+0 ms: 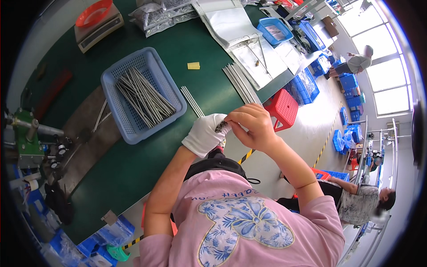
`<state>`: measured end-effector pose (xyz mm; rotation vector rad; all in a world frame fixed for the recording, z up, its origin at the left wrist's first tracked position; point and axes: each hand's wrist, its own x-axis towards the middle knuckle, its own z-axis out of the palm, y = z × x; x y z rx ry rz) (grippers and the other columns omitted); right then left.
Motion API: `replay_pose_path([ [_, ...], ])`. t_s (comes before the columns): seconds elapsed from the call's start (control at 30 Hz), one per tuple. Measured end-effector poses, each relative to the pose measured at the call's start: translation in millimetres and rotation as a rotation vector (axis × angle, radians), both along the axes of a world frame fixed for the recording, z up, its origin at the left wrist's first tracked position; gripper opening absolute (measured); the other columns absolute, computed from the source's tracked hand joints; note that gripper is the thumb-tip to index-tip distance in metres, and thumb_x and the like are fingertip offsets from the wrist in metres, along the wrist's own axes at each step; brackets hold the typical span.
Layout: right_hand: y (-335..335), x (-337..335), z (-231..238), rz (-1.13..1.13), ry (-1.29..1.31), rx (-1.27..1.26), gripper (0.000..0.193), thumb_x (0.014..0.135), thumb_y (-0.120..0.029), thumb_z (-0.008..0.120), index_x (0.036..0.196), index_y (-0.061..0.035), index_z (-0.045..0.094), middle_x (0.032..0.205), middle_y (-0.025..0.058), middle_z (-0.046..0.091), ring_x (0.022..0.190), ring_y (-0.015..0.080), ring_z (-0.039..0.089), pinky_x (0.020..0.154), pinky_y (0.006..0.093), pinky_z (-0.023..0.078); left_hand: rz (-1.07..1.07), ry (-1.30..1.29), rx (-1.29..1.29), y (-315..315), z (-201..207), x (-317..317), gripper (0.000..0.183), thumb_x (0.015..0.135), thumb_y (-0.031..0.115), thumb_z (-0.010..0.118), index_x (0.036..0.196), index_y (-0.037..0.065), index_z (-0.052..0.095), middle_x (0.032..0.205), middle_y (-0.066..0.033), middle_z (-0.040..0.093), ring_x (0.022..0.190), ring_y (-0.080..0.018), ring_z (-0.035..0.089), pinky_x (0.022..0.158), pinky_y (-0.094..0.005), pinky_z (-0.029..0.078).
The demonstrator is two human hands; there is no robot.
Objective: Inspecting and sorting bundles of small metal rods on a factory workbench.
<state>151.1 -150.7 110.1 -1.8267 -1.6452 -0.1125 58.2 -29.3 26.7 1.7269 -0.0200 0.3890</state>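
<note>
My left hand point(205, 135), in a white glove, is closed round a bundle of thin metal rods point(221, 127), whose small dark ends show at the thumb side. My bare right hand point(254, 126) meets it there, thumb and forefinger pinched together by the rod ends. What lies between those fingertips is too small to make out. Just beyond the glove, a few thin grey rods point(192, 101) lie side by side on the green table point(178, 44). Farther right, a larger row of rods point(241, 83) rests near the table edge.
A blue plastic basket point(108, 84) full of loose rods stands to the left. Past it are a green machine point(29, 135) and a scale point(100, 31) with a red dish. An open binder point(251, 55) lies at the far right, and a red stool point(283, 108) stands beside the table.
</note>
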Motion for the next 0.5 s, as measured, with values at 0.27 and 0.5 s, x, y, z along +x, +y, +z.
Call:
replay_pose_path([
  [0.27, 2.5, -1.3, 8.0, 0.017, 0.009, -0.001, 0.016, 0.065, 0.004, 0.061, 0.079, -0.0042, 0.061, 0.071, 0.0058, 0.061, 0.061, 0.0205, 0.058, 0.057, 0.0304, 0.042, -0.075, 0.056, -0.147, 3.0, 2.9, -1.0, 0.012, 0.085, 0.013, 0.058, 0.088, 0.002, 0.058, 0.065, -0.0081, 0.057, 0.052, -0.0154, 0.056, 0.050, -0.0287, 0.045],
  [0.5, 1.6, 0.8, 4.5, -0.033, 0.015, -0.013, 0.014, 0.067, -0.003, 0.063, 0.080, -0.0073, 0.060, 0.069, 0.0043, 0.058, 0.061, 0.0212, 0.055, 0.057, 0.0315, 0.042, -0.004, 0.003, -0.010, 2.5, 0.5, 2.5, 0.011, 0.084, 0.012, 0.059, 0.088, 0.002, 0.059, 0.067, -0.0092, 0.057, 0.050, -0.0162, 0.056, 0.047, -0.0290, 0.045],
])
